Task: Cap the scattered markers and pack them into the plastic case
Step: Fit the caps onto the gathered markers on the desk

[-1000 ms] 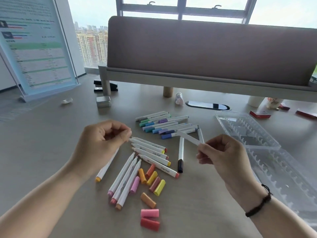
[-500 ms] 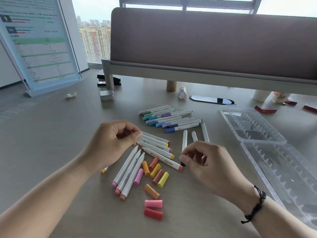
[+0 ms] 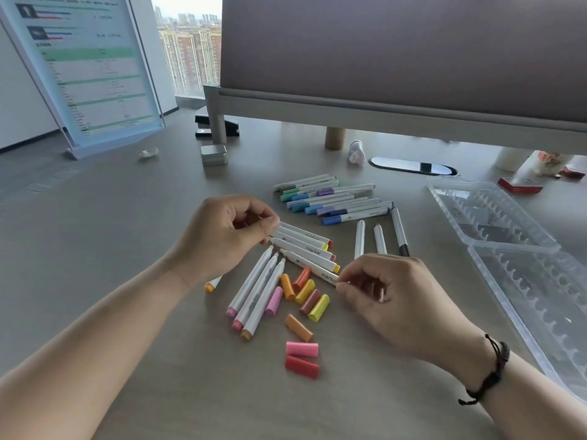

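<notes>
The left hand (image 3: 225,239) has curled fingers, pinching the far-left end of a white marker with yellow end (image 3: 298,240). The right hand (image 3: 390,293) pinches the near-right end of a white marker printed "marker" (image 3: 309,265); its long axis runs far-left to near-right. The open clear plastic case (image 3: 508,236) lies at the right on the grey desk (image 3: 127,217).

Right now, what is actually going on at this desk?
A person is sorting markers on a desk. The left hand is curled at one end of a fan of white markers, while the right hand pinches the far end of the nearest one. Loose caps in pink, orange, yellow and red lie between the hands. A bunch of capped blue and green markers lies behind. The clear plastic case sits open at the right, no markers in it.
</notes>
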Motion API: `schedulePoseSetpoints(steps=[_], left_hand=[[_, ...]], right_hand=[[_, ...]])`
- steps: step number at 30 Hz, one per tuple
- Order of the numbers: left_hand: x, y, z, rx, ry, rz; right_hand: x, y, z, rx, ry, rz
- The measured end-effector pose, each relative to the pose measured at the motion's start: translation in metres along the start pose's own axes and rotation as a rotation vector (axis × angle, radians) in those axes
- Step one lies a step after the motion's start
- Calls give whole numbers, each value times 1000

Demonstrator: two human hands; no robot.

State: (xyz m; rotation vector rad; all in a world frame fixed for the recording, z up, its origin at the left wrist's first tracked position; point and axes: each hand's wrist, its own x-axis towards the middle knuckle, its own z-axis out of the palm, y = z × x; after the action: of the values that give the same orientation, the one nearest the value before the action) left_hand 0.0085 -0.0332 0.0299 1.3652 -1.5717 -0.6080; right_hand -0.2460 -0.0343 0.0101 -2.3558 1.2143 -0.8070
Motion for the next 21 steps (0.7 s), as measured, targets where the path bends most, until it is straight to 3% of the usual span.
schedulePoseSetpoints(steps=[8,17,21], left_hand=[[-1,0,0,26,-85,26],[-4,0,-1,52,-145,48],[-13,2,3,166,-322,171]], right_hand=[[4,13,-1,-100,62,156],[0,2,4,-143,38,30],[0,2,9,-152,31,17]])
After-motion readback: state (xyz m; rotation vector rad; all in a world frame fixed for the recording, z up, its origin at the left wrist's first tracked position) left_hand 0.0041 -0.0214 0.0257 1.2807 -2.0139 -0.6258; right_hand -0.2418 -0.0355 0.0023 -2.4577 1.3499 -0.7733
